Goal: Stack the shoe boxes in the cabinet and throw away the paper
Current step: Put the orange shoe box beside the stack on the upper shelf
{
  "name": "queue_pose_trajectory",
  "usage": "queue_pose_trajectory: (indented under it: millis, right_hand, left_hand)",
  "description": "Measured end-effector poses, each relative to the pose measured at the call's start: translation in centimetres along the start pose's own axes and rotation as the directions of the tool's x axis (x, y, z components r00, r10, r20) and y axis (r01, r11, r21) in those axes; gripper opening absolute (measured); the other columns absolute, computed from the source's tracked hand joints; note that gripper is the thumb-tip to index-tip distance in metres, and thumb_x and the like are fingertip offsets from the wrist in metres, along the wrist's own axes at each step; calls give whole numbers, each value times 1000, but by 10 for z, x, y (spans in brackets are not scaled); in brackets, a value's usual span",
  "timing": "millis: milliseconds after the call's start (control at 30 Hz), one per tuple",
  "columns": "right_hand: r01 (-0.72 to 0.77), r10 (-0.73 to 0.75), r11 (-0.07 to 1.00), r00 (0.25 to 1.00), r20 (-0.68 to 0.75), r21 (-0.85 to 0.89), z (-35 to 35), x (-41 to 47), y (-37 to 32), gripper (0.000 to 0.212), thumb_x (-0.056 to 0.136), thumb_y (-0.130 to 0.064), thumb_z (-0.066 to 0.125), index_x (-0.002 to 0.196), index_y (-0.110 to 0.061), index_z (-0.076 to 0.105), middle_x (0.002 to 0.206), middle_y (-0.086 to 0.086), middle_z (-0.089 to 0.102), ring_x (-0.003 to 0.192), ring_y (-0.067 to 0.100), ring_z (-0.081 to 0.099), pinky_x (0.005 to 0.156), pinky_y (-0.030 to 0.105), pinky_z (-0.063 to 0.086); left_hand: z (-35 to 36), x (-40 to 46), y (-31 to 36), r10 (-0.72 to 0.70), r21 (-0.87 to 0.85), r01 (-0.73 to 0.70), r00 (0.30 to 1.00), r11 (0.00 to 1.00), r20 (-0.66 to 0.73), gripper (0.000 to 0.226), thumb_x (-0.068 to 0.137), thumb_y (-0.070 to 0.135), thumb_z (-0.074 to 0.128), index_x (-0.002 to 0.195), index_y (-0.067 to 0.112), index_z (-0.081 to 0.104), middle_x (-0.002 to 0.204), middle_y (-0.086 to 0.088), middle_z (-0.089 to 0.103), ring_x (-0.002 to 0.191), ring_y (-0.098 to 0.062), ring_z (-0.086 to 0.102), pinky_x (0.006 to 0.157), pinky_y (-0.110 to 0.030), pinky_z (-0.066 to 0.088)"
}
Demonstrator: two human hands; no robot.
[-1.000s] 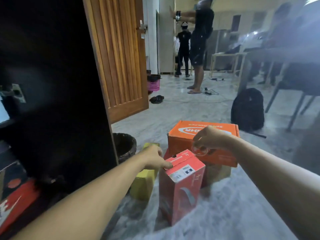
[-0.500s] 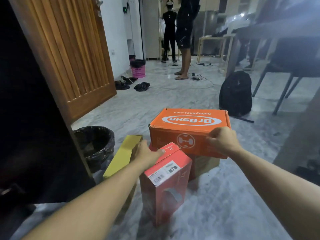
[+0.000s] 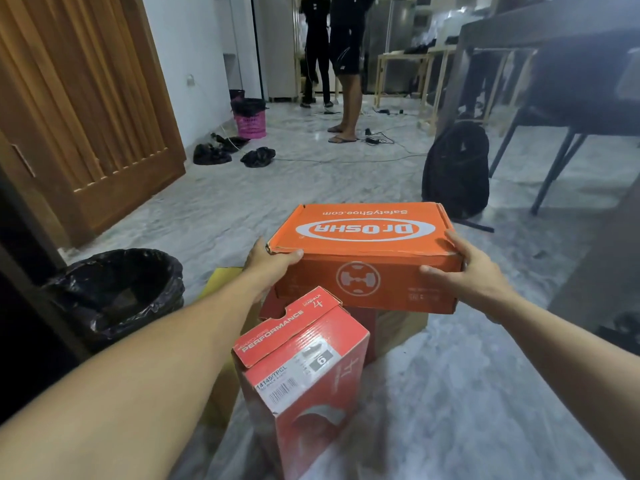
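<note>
Head view: orange shoe box (image 3: 363, 258) is gripped at both short ends, lid closed, logo panel up. Long axis runs left-right across the body, so the hands sit at its two ends. Left hand (image 3: 268, 259) is clamped on the near-left corner, thumb over the lid edge, fingers hidden behind the end wall. Right hand (image 3: 465, 268) is wrapped on the right end, thumb laid across the front face, fingers curled round the far corner. Both hands closed on the box; neither is nearer, grip reads symmetric.

Box is seated on top of other boxes: a brown box (image 3: 401, 323) and a red one are partly visible under it. Whether it is lifted clear cannot be told.

Red shoe box (image 3: 304, 382) stands on end just in front, below the grip. Yellow box (image 3: 221, 282) is mostly hidden behind the left forearm. Lined bin (image 3: 117, 289) sits to the left on the floor.

Cabinet lies to the left, at the dark frame edge; lift-and-swing left is judged next, clearing the red shoe box.
</note>
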State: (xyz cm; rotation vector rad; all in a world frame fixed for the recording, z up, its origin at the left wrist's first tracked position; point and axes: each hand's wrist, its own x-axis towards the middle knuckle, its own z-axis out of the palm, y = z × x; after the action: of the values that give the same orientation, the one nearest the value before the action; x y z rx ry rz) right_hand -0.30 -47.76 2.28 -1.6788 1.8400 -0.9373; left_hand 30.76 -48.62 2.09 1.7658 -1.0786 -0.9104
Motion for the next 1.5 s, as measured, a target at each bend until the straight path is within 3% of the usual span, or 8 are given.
queue_pose_trajectory:
  millis: [167,267,400,567,800,1000,1367,1500]
  right_hand:
    - [29,-31,999,991,-130,-19,3,3,0,64,76,-21,81,135,-22,56,128,7,63,113,27,59,100,43,48]
    - [63,-62,998,986,-154,4,-7,3,-8,59,75,-18,82,130,-19,61,122,8,66,108,26,61,96,46,50]
    - [125,-118,992,978,-171,29,-25,-5,-28,58,74,-17,82,129,-17,62,120,6,66,107,25,62,97,47,51]
    - [173,-151,974,977,-151,144,-56,-24,-62,61,72,-12,84,129,-16,62,115,4,65,101,25,66,87,50,56]
    - [200,-176,947,977,-116,251,-95,-75,-108,61,70,-31,84,125,-13,64,112,7,67,91,27,69,73,50,60]
    - [209,-175,936,974,-142,283,-114,-135,-137,33,71,-50,78,91,-23,78,77,6,74,70,27,72,67,46,61]
    - [152,-167,979,980,107,139,-113,-229,-177,9,74,-15,67,73,-15,76,85,21,73,77,37,71,59,47,61]
    - [177,-194,979,960,200,99,-105,-257,-194,12,77,-9,65,78,-3,75,76,20,73,63,30,68,56,40,60]
  left_hand:
    - [4,0,6,5,-129,-8,1000,992,-23,32,84,11,70,113,18,58,112,2,65,106,-23,60,85,-37,51]
    - [-3,-4,16,31,-202,-36,999,979,-30,37,84,2,69,108,25,55,107,2,66,96,-18,60,67,-25,47]
    - [-22,-21,39,57,-204,-75,994,976,-93,53,82,7,72,128,23,51,120,-1,63,106,-25,59,93,-46,49]
    - [-57,-55,73,81,-209,-125,975,970,-205,56,81,10,74,127,17,43,115,-3,49,88,-16,50,54,-28,41]
    - [-117,-123,94,98,-224,-155,964,962,-248,54,69,22,84,108,21,46,112,-3,57,102,-22,60,88,-45,53]
    - [-169,-202,92,76,-262,-155,955,952,-287,27,81,18,71,99,19,50,89,1,60,79,-16,57,63,-32,44]
    - [-231,-329,53,15,-126,-58,947,990,-321,20,87,9,46,76,13,62,64,1,58,57,-12,53,56,-26,40]
    - [-256,-361,28,-47,-86,24,960,996,-276,23,81,3,44,86,10,65,59,1,63,64,-16,58,90,-42,49]
